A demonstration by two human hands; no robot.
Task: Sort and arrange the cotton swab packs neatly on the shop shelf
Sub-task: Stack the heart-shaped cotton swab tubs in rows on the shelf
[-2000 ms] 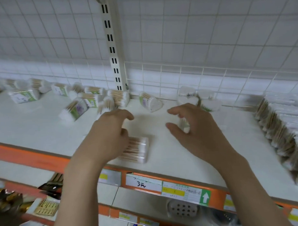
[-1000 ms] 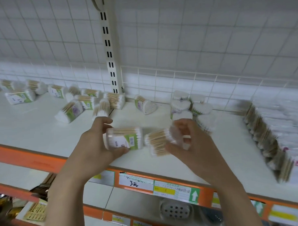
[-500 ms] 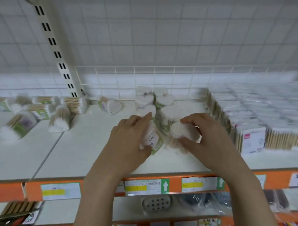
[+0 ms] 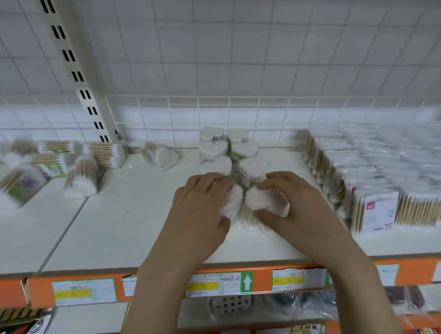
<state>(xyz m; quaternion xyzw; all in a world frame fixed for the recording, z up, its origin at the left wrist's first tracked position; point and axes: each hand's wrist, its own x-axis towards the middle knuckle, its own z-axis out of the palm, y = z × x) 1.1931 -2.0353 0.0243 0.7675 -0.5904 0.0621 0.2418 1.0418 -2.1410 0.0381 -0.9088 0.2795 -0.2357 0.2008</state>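
Both hands' fingers (image 4: 273, 180) grasp heart-shaped swab packs (image 4: 267, 201), seemingly setting them upright; next, align them with the rows (image 4: 215, 149) just beyond.

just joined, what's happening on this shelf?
A person is stocking heart-shaped cotton swab packs on a white shelf. The left hand grips one pack, the right hand grips another, both at the front of two upright rows. More packs lie toppled to the left; flat packs stand lined up on the right.
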